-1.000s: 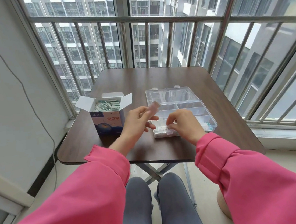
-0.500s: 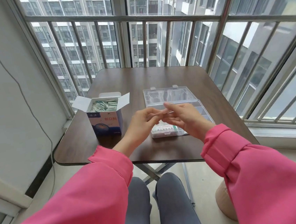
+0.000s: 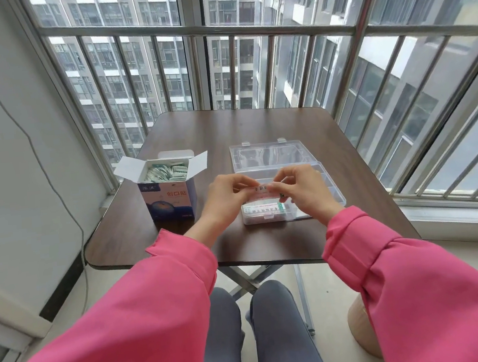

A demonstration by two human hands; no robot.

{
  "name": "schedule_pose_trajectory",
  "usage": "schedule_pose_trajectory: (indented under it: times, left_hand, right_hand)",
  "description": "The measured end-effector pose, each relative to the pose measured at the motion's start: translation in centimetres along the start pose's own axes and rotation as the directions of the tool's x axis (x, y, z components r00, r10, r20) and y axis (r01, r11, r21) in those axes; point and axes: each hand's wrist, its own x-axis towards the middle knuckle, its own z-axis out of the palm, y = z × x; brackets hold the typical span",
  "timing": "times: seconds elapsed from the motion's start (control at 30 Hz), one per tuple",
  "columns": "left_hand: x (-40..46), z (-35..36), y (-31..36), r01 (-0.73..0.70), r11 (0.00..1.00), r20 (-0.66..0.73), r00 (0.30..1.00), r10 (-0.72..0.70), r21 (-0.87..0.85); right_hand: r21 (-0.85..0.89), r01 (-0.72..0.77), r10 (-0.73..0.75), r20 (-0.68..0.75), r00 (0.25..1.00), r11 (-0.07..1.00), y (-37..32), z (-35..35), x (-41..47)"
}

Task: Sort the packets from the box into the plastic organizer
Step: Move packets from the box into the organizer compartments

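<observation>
Packets: one packet (image 3: 262,189) held at frame centre, pinched at its left end by the left hand (image 3: 228,199) and at its right end by the right hand (image 3: 304,191), fingers of both curled on it. It sits above the near-left compartment of the plastic organizer (image 3: 333,191), not touching the tray as far as can be told. White, printed text, partly hidden by fingertips.

Organizer: clear, lid (image 3: 270,155) flipped open and lying flat toward the top of the frame, two clasps on its far edge. Near-left compartment holds a stack of packets (image 3: 264,209), top one white with a green end. Other compartments to the right, contents too hard to tell behind the right hand.

Box (image 3: 169,200): left of centre, upright on the table (image 3: 255,126), blue and white front with red characters, flaps open, packed with small green-white packets (image 3: 166,172). Well apart from the organizer, left hand between them in the picture.

Table dark brown wood-look, folding metal legs visible below at lower centre. Pink sleeves (image 3: 129,325) fill the lower frame, grey trousers (image 3: 257,341) at bottom centre. Metal window railing (image 3: 245,29) across the top, high-rise buildings beyond. Thin cable (image 3: 38,160) runs down the wall at left. Tan rounded object (image 3: 361,330) on the floor at lower right, partly hidden by the right sleeve.
</observation>
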Motion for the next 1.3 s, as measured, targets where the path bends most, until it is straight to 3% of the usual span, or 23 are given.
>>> schedule_pose_trajectory:
  times: [0.1,0.23,0.37,0.47,0.53,0.6,0.67,0.97,1.1,1.3]
  left_hand:
    - [0.1,0.1,0.2,-0.028,0.998,0.038,0.999,0.026,0.061]
    - [0.1,0.3,0.4,-0.058,0.975,0.065,0.997,0.045,0.213]
    - [0.2,0.8,0.7,-0.119,0.901,0.145,0.987,0.063,0.416]
    - [0.0,0.9,0.8,-0.195,0.783,0.213,0.974,0.081,0.591]
    - [-0.3,0.8,0.9,-0.227,0.632,0.197,0.973,0.118,0.741]
    - [-0.5,0.5,1.2,-0.204,0.517,0.155,0.978,0.138,0.831]
    - [-0.4,0.4,1.4,-0.161,0.479,0.124,0.986,0.108,0.863]
    - [0.6,0.7,1.7,-0.106,0.460,0.129,0.991,-0.019,0.882]
    - [0.6,0.6,1.5,-0.085,0.496,0.124,0.991,-0.046,0.864]
    - [-0.3,-0.2,1.9,-0.168,0.640,0.112,0.985,0.128,0.749]
  right_hand:
    - [-0.046,0.021,-0.020,0.015,1.000,0.999,0.3,-0.1,0.0]
    - [-0.239,0.030,-0.018,0.050,0.999,0.971,1.1,0.4,0.1]
    - [-0.395,0.039,-0.022,0.048,0.999,0.918,1.1,1.0,-0.1]
    - [-0.469,0.040,-0.023,0.041,0.999,0.882,0.8,1.2,-0.3]
    - [-0.509,0.044,-0.025,0.045,0.999,0.860,0.8,1.4,-0.4]
    - [-0.527,0.054,-0.036,0.044,0.998,0.848,0.7,1.5,-0.3]
    - [-0.546,0.054,-0.036,0.045,0.998,0.836,0.6,1.4,-0.3]
    - [-0.652,0.029,0.028,0.077,0.997,0.758,0.5,0.8,-0.1]
    - [-0.641,0.027,0.034,0.082,0.996,0.767,0.3,0.8,-0.1]
    - [-0.640,0.029,0.012,0.058,0.998,0.768,-0.3,0.4,-0.5]
